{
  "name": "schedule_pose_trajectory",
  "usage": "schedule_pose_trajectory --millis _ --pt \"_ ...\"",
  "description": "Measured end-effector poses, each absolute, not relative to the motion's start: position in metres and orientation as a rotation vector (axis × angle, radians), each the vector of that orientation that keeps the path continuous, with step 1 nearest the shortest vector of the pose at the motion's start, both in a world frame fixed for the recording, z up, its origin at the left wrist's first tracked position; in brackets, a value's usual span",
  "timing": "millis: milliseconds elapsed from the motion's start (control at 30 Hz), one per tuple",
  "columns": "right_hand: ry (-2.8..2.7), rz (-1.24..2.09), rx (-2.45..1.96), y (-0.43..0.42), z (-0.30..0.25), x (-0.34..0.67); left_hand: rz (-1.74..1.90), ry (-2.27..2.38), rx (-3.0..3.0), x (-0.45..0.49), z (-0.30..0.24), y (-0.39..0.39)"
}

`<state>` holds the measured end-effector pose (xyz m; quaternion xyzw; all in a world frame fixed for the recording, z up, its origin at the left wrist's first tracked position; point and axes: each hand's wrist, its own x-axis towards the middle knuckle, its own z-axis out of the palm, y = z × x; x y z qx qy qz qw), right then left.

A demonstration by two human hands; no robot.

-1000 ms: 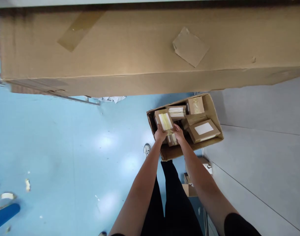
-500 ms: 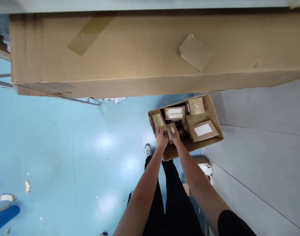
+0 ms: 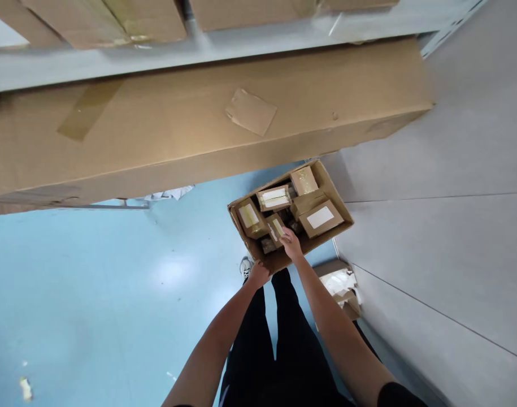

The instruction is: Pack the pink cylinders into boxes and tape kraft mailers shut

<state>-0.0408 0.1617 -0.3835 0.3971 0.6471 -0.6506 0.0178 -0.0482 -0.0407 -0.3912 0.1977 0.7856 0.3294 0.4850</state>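
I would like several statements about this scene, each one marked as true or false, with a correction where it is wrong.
1. The left hand is at the near edge of the open carton. True.
2. The right hand is at a small box inside the carton. True.
3. Both hands are on that small box. False: the left hand is apart from it.
4. The carton contains only one box. False: other boxes lie around the small box.
5. A long cardboard box is beyond the carton. True.
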Motion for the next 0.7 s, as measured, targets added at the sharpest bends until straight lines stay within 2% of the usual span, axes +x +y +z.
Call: schedule_pose_trajectory --millis 233,400,533,700 --pt "2.066 -1.935 1.316 0.185 -0.357 -0.018 0.692 1.928 0.503 -0.095 -0.382 -0.044" --pt "2.110 -1.890 1.394 0.171 -0.339 -0.014 0.643 2.001 0.520 -0.129 -0.363 -0.049" --pt "2.213 -1.876 1.382 0.143 -0.310 -0.023 0.764 2.050 0.655 -0.144 -0.321 -0.037" --pt "2.393 -1.994 1.366 0.121 -0.243 -0.039 1.069 2.169 0.773 -0.171 -0.230 -0.023"
